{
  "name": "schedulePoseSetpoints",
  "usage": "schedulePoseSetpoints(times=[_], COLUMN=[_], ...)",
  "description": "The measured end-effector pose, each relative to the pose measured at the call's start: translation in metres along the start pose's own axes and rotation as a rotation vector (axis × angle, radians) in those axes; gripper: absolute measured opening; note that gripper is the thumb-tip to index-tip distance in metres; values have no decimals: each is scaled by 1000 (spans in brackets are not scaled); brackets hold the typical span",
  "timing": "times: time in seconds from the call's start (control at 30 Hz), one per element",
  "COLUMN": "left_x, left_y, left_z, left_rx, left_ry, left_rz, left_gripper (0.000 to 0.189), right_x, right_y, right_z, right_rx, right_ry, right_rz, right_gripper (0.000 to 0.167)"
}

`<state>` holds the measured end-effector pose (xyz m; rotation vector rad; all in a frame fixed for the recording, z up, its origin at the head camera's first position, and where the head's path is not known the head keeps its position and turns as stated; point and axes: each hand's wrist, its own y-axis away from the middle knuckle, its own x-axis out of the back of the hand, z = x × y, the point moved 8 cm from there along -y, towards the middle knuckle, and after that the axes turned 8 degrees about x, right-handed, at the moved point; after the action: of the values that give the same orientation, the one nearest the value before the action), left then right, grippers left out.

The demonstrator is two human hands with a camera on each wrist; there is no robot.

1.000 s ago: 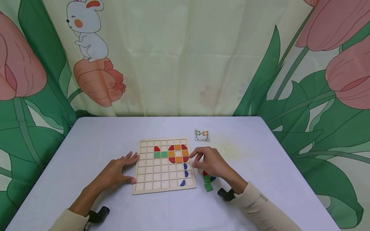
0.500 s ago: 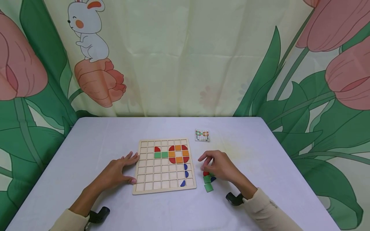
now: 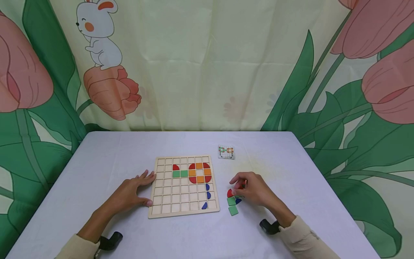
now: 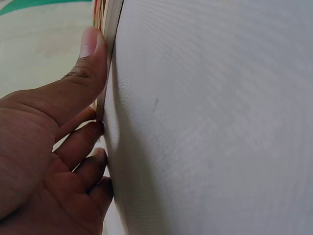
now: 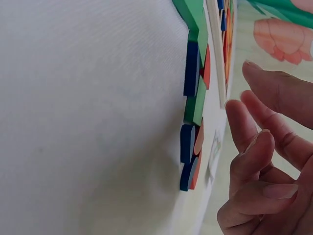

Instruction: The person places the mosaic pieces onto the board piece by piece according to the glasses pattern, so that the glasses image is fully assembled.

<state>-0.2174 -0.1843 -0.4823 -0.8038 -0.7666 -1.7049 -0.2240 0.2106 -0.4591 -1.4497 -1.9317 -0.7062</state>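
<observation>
A wooden grid board (image 3: 179, 197) lies on the table with red, orange, green and blue pieces set in its cells. At its left edge my left hand (image 3: 133, 190) rests, thumb and fingers spread along the side; the left wrist view shows the thumb (image 4: 88, 68) touching the rim. My right hand (image 3: 255, 189) is over loose pieces right of the board. Among these are a green square (image 3: 233, 210), a red quarter-circle (image 3: 230, 193) and a dark blue piece (image 3: 238, 201). In the right wrist view, thumb and fingers stand apart with nothing visible between them; the hand partly hides the pile from above.
A small pattern card (image 3: 226, 152) lies behind the board to the right. White cloth covers the table (image 3: 123, 147), and a printed curtain (image 3: 200, 72) hangs at its back edge.
My right hand has moved right and toward me, from the board's right edge to over the loose pieces. My left hand stays at the board's left edge.
</observation>
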Motion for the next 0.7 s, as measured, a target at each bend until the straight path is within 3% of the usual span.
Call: schedulePoseSetpoints(times=[0.27, 0.7], left_x=[0, -1], left_y=[0, 0], left_z=[-1, -1], left_rx=[-9, 0], left_ry=[6, 13], left_rz=[1, -6], left_gripper=[104, 104], right_x=[4, 1], right_y=[6, 6], right_z=[7, 11], right_rx=[28, -3], right_ry=[57, 172], right_rz=[-11, -4], right_gripper=[24, 28])
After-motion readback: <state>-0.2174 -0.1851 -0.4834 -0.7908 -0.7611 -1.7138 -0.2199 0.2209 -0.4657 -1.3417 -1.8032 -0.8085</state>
